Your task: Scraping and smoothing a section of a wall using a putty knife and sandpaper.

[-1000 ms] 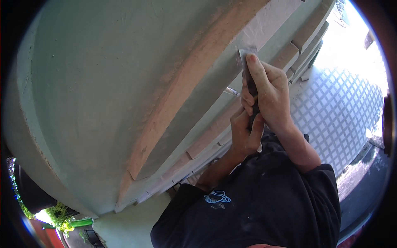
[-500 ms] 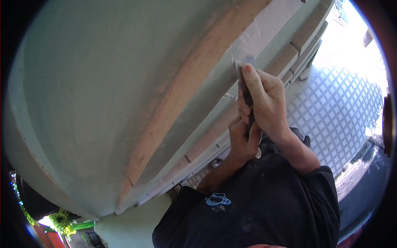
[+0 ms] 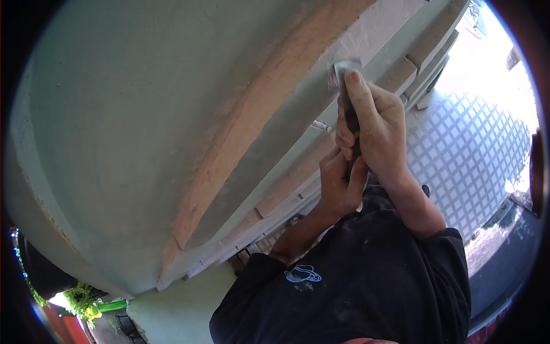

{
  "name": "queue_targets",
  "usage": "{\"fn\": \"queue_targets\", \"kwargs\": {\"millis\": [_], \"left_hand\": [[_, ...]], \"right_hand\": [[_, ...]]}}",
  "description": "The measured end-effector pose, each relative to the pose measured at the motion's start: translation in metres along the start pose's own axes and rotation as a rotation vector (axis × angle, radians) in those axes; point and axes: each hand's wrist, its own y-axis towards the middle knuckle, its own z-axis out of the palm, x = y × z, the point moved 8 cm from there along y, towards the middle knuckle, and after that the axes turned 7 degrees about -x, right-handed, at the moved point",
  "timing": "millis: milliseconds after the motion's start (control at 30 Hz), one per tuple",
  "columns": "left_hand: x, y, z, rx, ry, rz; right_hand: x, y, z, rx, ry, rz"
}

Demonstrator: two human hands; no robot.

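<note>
My right hand (image 3: 381, 129) is closed round a scraper (image 3: 350, 112) with a metal blade and a dark handle, its thumb stretched along the tool toward the blade. Below it, my left hand (image 3: 339, 182) grips the lower end of the same handle. The blade, slightly blurred, is at the grey-green painted surface (image 3: 275, 137), close to where a pale pinkish patch (image 3: 375, 31) begins. Whether the edge touches the surface I cannot tell. A long bare reddish-brown strip (image 3: 246, 129) runs diagonally just left of the blade.
Stepped ledges (image 3: 398, 77) with brownish edges run alongside the surface on the right. Beyond lies a floor with a diamond lattice pattern (image 3: 470, 155). A dark curved object (image 3: 507, 258) is at the lower right. Green plants (image 3: 83, 301) show at the lower left.
Both hands and the scraper have shifted slightly right, and the blade has moved up along the surface. The grip looks the same.
</note>
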Motion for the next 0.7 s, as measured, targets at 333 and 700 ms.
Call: {"fn": "queue_targets", "kwargs": {"millis": [333,700], "left_hand": [[0.004,-0.006,-0.002,-0.005,-0.028,-0.061],[0.000,0.000,0.002,0.012,-0.003,-0.053]], "right_hand": [[-0.006,-0.002,-0.003,-0.033,-0.026,0.060],[0.002,0.001,-0.002,-0.012,-0.114,0.008]]}}
